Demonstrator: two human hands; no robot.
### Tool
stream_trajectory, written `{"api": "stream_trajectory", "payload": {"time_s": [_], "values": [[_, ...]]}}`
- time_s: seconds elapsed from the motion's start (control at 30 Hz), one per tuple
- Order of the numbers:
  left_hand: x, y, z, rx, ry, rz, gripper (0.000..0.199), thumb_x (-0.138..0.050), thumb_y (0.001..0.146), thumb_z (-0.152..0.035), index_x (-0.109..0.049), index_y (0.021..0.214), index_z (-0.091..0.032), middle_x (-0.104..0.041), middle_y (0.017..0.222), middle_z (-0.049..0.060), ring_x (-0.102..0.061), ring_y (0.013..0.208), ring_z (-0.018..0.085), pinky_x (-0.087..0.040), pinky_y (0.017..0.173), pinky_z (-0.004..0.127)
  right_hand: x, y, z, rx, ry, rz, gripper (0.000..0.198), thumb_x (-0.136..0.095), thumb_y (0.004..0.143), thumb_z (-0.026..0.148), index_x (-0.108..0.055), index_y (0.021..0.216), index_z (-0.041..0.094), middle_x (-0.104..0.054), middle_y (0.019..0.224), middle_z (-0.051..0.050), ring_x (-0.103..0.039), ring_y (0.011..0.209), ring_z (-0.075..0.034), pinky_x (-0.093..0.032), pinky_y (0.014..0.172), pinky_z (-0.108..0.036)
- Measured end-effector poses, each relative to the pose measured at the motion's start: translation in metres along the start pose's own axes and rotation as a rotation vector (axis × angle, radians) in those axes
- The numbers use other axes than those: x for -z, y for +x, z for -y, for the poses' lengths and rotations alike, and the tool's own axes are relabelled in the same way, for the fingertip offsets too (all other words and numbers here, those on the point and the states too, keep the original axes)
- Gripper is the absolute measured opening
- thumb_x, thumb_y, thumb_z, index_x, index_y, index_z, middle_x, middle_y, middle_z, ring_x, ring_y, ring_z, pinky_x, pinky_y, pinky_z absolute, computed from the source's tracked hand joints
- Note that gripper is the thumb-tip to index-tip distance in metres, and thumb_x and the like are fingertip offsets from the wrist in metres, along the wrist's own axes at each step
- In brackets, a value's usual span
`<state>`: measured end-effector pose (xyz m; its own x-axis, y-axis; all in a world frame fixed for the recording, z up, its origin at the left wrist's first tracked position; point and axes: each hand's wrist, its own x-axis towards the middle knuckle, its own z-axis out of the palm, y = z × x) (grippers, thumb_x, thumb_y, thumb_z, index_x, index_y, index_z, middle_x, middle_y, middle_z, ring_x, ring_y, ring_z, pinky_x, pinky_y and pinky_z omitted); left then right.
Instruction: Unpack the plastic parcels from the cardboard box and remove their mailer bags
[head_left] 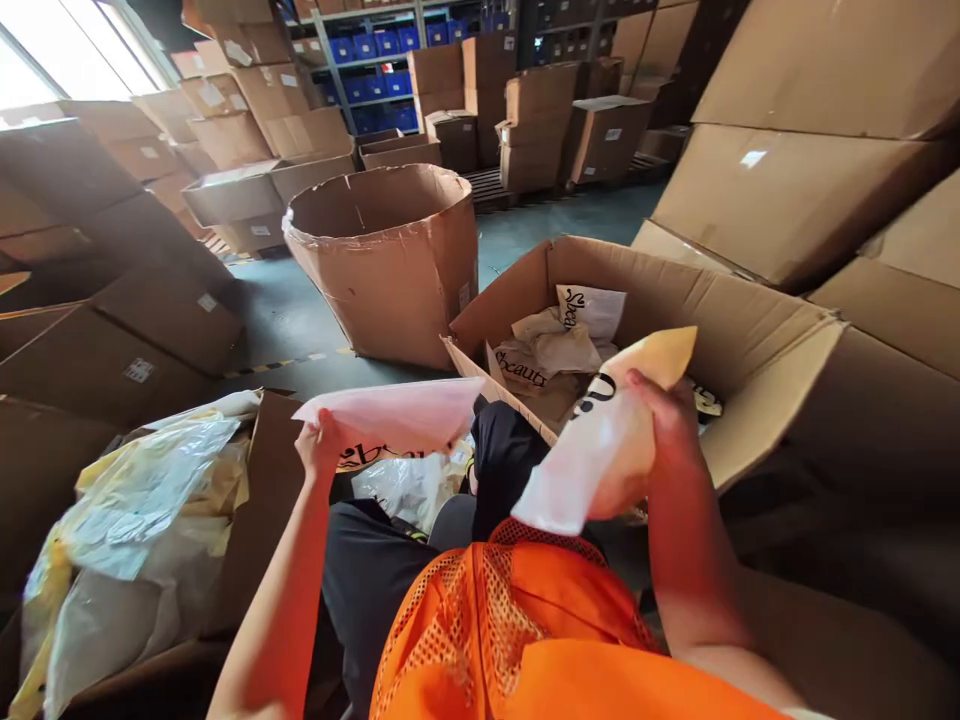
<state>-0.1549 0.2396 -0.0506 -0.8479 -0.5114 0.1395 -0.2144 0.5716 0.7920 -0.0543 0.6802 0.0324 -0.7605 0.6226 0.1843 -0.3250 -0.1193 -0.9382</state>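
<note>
Packaged product in a cream and white bag (611, 440) is gripped in the right hand (664, 430), the fingers closed around its middle; black lettering is seen on the part of the bag above the thumb. It is held over the lap, just in front of the near edge of an open cardboard box (757, 330). Similar bags with the same black script lettering (559, 350) are seen lying inside that box. A thin pink-white plastic sleeve (397, 415) is pinched at its left corner by the left hand (319, 445), fingers closed on the edge, and is stretched out flat towards the right, its far end stopping short of the package. Below the sleeve, crumpled clear plastic (409, 485) is seen resting on the dark trousers (375, 570). An orange mesh vest (517, 620) fills the lower middle of the view. To the left, another carton (262, 500) is stuffed with loose yellowish and clear plastic wrapping (127, 540). Farther back, a large rounded cardboard bin (390, 260) stands on the green floor (292, 320), and stacked cartons (532, 125) and shelving with blue bins (375, 45) are seen beyond it.
</note>
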Motion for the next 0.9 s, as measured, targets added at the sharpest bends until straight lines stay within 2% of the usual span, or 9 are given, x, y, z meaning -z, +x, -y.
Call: {"api": "stream_trajectory", "payload": {"time_s": [0.17,0.3,0.37,0.47,0.53,0.6,0.77,0.83,0.9], "values": [[-0.05,-0.046,0.032,-0.246,0.077,0.473,0.005,-0.066,0.077,-0.022,-0.062,0.079,-0.019,-0.07,0.094,0.011,-0.062,0.108,0.031,-0.042,0.097,0.04,-0.039,-0.005,0.011,0.067,0.036,-0.053,0.044,-0.085,0.059,0.052,-0.067,0.083,0.02,-0.067,0.073,-0.002,-0.061,0.061,-0.018,-0.05,0.054,-0.031],[-0.089,-0.094,0.031,-0.361,0.013,0.824,0.07,-0.085,0.054,-0.028,-0.064,0.12,-0.019,-0.06,0.136,0.019,-0.045,0.137,0.041,-0.031,0.113,0.053,-0.055,0.0,0.012,0.06,0.066,-0.095,0.051,-0.079,0.064,0.06,-0.065,0.093,0.021,-0.068,0.081,-0.004,-0.065,0.07,-0.021,-0.053,0.059,-0.033],[-0.099,-0.115,0.016,-0.271,-0.233,1.053,0.097,-0.091,0.046,-0.037,-0.056,0.135,-0.022,-0.048,0.15,0.02,-0.037,0.144,0.039,-0.029,0.117,0.052,-0.06,-0.002,0.012,0.011,0.088,-0.13,0.057,-0.073,0.07,0.064,-0.061,0.103,0.02,-0.069,0.088,-0.006,-0.068,0.078,-0.024,-0.055,0.06,-0.034],[-0.108,-0.147,-0.019,0.155,-0.84,1.31,0.101,-0.096,0.04,-0.05,-0.06,0.131,-0.025,-0.052,0.146,0.02,-0.044,0.137,0.042,-0.036,0.112,0.057,-0.07,-0.011,0.008,-0.088,0.145,-0.196,0.063,-0.061,0.076,0.071,-0.055,0.111,0.019,-0.069,0.101,-0.011,-0.069,0.088,-0.026,-0.057,0.063,-0.034],[-0.112,-0.166,-0.041,0.356,-1.108,1.272,0.087,-0.091,0.046,-0.064,-0.065,0.119,-0.024,-0.062,0.134,0.016,-0.056,0.125,0.041,-0.045,0.104,0.057,-0.079,-0.02,0.004,-0.133,0.199,-0.207,0.066,-0.054,0.079,0.073,-0.052,0.114,0.017,-0.066,0.111,-0.015,-0.068,0.094,-0.026,-0.059,0.068,-0.035],[-0.112,-0.175,-0.058,0.399,-1.242,1.141,0.072,-0.082,0.058,-0.07,-0.067,0.112,-0.025,-0.065,0.13,0.011,-0.06,0.121,0.033,-0.049,0.103,0.047,-0.083,-0.029,0.001,-0.103,0.211,-0.179,0.071,-0.053,0.081,0.073,-0.046,0.124,0.017,-0.062,0.122,-0.018,-0.067,0.1,-0.026,-0.059,0.074,-0.036],[-0.066,-0.145,-0.077,0.416,-1.3,0.611,0.058,-0.094,0.054,-0.041,-0.067,0.102,-0.021,-0.073,0.105,0.004,-0.069,0.092,0.019,-0.057,0.085,0.028,-0.054,-0.032,0.013,0.413,-0.152,-0.154,0.117,-0.082,0.063,0.066,-0.015,0.151,0.027,-0.039,0.148,-0.02,-0.056,0.125,-0.031,-0.053,0.096,-0.046],[-0.035,-0.123,-0.081,0.338,-1.25,0.466,0.06,-0.096,0.05,-0.032,-0.064,0.1,-0.021,-0.074,0.097,0.002,-0.069,0.079,0.015,-0.057,0.073,0.024,-0.031,-0.03,0.022,0.593,-0.403,-0.035,0.11,-0.085,0.063,0.063,-0.028,0.151,0.028,-0.04,0.15,-0.016,-0.048,0.133,-0.032,-0.046,0.105,-0.049],[-0.006,-0.104,-0.087,0.249,-1.189,0.387,0.063,-0.097,0.047,-0.029,-0.062,0.1,-0.019,-0.074,0.093,0.001,-0.069,0.074,0.014,-0.057,0.068,0.022,-0.014,-0.03,0.031,0.654,-0.671,0.191,0.08,-0.081,0.073,0.059,-0.051,0.141,0.029,-0.052,0.139,-0.012,-0.051,0.128,-0.031,-0.042,0.106,-0.047]]}}
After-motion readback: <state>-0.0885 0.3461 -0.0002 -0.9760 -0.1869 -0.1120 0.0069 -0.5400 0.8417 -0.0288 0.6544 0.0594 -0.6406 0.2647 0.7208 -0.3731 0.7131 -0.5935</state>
